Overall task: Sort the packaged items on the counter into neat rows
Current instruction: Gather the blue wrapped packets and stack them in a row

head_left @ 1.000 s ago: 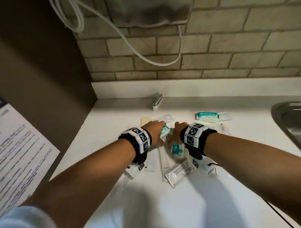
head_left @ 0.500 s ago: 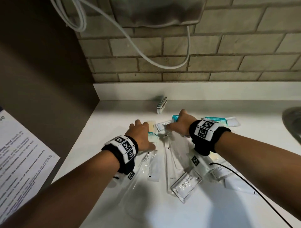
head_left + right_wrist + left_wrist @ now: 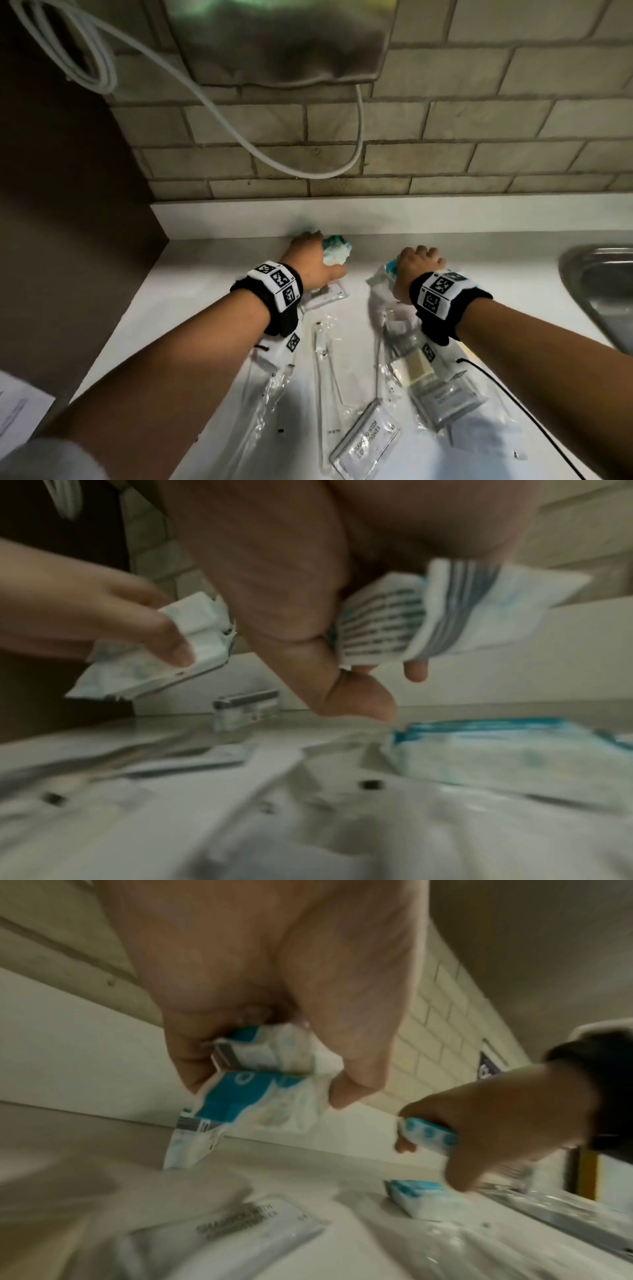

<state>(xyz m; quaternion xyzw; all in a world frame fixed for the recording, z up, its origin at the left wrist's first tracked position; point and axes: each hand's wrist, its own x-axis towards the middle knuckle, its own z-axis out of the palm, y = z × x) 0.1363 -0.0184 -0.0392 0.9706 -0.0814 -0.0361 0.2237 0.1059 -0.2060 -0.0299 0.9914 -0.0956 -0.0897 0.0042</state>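
Note:
My left hand point(image 3: 317, 248) grips a crumpled bunch of teal-and-white packets point(image 3: 337, 251) just above the white counter point(image 3: 205, 281), close to the back ledge. In the left wrist view, those same packets point(image 3: 253, 1096) sit between thumb and curled fingers. My right hand point(image 3: 419, 262) grips another teal-and-white packet point(image 3: 390, 266), which in the right wrist view point(image 3: 428, 618) is folded in the fingers. Below it on the counter lies one more teal packet point(image 3: 496, 753). Clear long sleeves point(image 3: 329, 370) and flat shampoo sachets point(image 3: 364, 442) lie loose under both wrists.
A steel sink point(image 3: 599, 291) sinks into the counter at the right. A small grey-topped box point(image 3: 245, 710) stands by the back ledge. A white cable point(image 3: 239, 137) loops down the brick wall. A dark side wall bounds the left; a printed sheet point(image 3: 17, 411) hangs there.
Both hands left the middle of the pile and reached toward the back ledge, each now holding teal-and-white packets. The left went back-left, the right back-right.

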